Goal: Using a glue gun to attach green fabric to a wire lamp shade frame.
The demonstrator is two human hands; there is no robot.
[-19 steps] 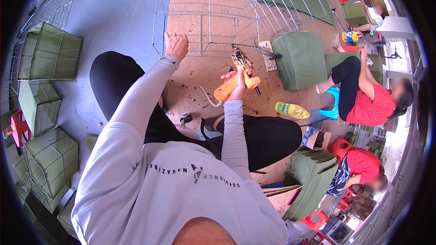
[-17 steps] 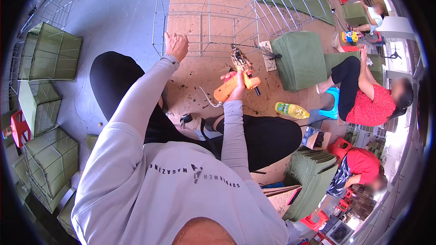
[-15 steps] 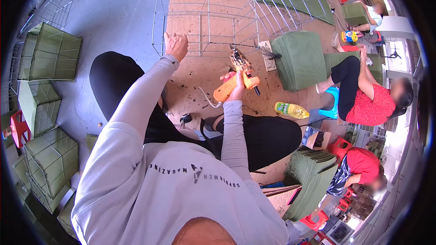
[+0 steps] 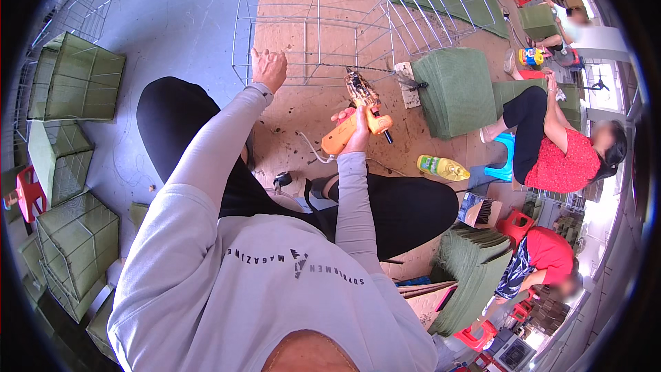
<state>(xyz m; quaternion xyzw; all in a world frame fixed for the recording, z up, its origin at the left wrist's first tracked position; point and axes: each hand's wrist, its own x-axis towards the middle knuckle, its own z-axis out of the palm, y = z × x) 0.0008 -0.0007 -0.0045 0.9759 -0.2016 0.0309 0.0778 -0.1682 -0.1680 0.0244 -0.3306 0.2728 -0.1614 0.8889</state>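
A wire frame (image 4: 318,34) shaped like an open box lies on the brown cardboard in front of me. My left hand (image 4: 268,70) is closed at its near left corner, with the fingers curled over the wire. In my right hand (image 4: 357,132) is an orange glue gun (image 4: 339,139), gripped by its handle. Its dark, crusted front end (image 4: 359,88) points away from me, and the tip is at the frame's near lower wire. A white cord trails from the handle.
Right of the gun stand a stack of green sheets (image 4: 454,93) and a yellow bottle (image 4: 443,167). Green-covered wire boxes (image 4: 79,79) line the left side. A person in red (image 4: 559,155) sits on a blue stool (image 4: 501,157); other people sit farther off.
The glue gun's tip has shifted slightly left along the near wire. The wire frame has moved very slightly right. My left hand keeps its place at the corner.
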